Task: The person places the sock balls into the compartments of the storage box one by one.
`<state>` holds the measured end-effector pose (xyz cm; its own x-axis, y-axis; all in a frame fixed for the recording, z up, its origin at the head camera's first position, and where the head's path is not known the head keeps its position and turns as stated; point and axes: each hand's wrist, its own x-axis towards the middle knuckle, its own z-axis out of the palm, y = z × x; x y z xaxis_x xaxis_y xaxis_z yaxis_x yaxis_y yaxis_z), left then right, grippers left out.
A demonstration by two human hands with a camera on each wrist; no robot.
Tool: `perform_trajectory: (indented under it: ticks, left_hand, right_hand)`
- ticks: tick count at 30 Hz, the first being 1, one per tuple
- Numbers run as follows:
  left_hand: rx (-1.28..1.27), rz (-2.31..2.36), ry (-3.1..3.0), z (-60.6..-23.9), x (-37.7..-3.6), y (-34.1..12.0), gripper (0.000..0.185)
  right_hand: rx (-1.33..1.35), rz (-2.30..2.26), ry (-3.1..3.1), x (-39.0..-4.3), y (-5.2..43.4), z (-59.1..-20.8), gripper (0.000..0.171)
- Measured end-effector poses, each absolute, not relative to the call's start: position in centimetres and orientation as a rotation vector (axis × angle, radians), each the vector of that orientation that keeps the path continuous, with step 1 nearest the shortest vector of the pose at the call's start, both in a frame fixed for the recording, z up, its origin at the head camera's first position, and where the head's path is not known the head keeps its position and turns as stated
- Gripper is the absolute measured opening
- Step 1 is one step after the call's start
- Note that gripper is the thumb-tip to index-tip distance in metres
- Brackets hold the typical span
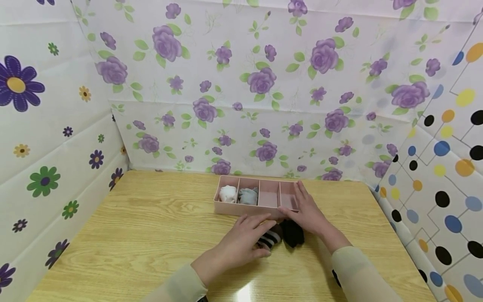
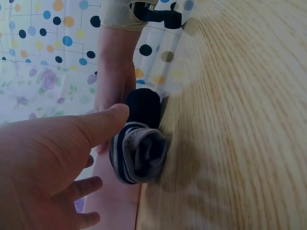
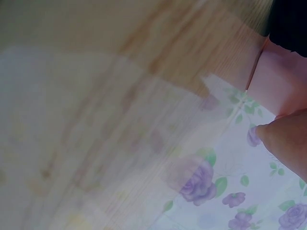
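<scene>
Left hand (image 1: pixel 245 240), fingers relaxed, rests on striped sock (image 1: pixel 269 239) at lower center; right hand (image 1: pixel 307 212) lies flat over black sock (image 1: pixel 292 233) beside the tray (image 1: pixel 226 208). Roll each sock tight so it fits a slot.

— From where I stand, the black sock (image 1: pixel 292 233) is half under the right hand (image 1: pixel 307 211); I can't tell how it's folded.

— The right-wrist view is mostly blur. The pink organizer (image 3: pixel 275 86) shows only a corner, cut by the edge, with one fingertip (image 3: pixel 280 139).

— And the striped sock (image 2: pixel 138 152)?

— The left hand (image 1: pixel 245 240) covers part of it in the head view. The organizer's near wall hides what lies low in its compartments.
</scene>
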<state>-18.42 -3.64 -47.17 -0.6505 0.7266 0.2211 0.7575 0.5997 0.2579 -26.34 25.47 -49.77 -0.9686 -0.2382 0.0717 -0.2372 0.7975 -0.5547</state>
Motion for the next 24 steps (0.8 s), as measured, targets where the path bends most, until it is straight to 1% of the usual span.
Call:
perform_trajectory:
  ticks: [24]
  left_hand:
    - [-1.281,-0.453,-2.805,-48.08,-19.28,-3.37,0.085]
  right_hand:
    - [-0.408,-0.925,2.992,-26.19,25.29,-49.52,0.113]
